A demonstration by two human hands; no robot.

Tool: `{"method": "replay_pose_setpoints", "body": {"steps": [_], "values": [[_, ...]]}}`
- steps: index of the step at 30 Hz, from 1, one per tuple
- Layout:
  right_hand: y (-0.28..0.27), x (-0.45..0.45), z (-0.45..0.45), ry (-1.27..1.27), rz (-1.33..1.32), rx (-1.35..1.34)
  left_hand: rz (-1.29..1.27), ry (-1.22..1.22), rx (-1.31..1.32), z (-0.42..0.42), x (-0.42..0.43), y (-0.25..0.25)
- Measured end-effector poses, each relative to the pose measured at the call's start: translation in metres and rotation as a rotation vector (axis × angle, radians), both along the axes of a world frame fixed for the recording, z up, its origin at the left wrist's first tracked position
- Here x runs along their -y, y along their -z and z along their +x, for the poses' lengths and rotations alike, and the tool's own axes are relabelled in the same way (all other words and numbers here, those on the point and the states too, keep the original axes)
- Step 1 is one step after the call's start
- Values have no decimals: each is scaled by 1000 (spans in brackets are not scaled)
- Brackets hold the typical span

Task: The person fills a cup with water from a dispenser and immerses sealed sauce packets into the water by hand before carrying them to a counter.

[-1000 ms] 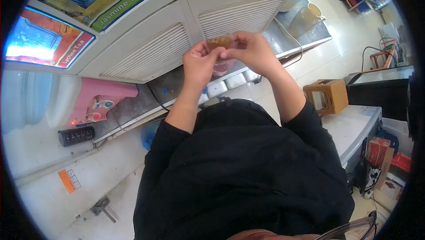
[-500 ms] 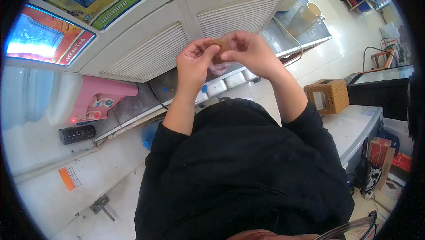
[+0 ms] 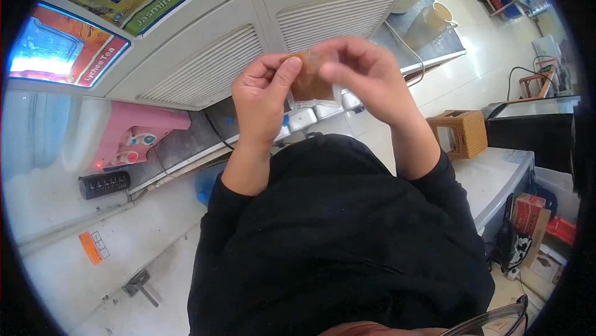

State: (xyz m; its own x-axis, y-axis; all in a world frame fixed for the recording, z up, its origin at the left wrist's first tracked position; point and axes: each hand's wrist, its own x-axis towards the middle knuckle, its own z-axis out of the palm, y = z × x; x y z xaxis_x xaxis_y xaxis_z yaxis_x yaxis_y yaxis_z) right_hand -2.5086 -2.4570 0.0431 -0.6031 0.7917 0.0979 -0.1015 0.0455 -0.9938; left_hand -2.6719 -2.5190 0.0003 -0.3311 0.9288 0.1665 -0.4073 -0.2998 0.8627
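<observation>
In front of my chest is a small clear plastic bag with something brown in it. My left hand pinches its left side between thumb and bent fingers. On the bag's other side, my right hand has its fingers curled behind the upper right edge and its thumb across the front. That thumb is slightly smeared by motion. The bag hangs spread between both hands, its lower edge showing below the fingers. What the brown contents are, I cannot make out.
Behind the hands stands a drinks cabinet with tea labels. A pink and white water dispenser and a black bottle are at left. At right are a clear jug, a woven stool and a white surface.
The bag was bunched between my fingers; now it is spread flatter and more of it shows. My hands have moved slightly apart, the left one leftward and the right one rightward.
</observation>
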Motion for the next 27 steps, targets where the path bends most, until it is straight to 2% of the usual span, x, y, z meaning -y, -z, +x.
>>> {"method": "replay_pose_setpoints", "body": {"steps": [2,8,15,18,21,27], "values": [[1,3,0,-17,15,18,41,-74,-34,2,1,-2],[-6,5,1,24,-19,-89,20,85,71,10,8,-24],[-4,7,-1,20,68,-150,11,46,-6,7,9,-19],[-2,9,2,-1,29,-152,9,17,-11,6,10,-18],[-10,10,4,-12,-77,-144,-8,43,25,7,11,-20],[-17,7,7,0,-58,15,24,67,38,9,12,-24]]}}
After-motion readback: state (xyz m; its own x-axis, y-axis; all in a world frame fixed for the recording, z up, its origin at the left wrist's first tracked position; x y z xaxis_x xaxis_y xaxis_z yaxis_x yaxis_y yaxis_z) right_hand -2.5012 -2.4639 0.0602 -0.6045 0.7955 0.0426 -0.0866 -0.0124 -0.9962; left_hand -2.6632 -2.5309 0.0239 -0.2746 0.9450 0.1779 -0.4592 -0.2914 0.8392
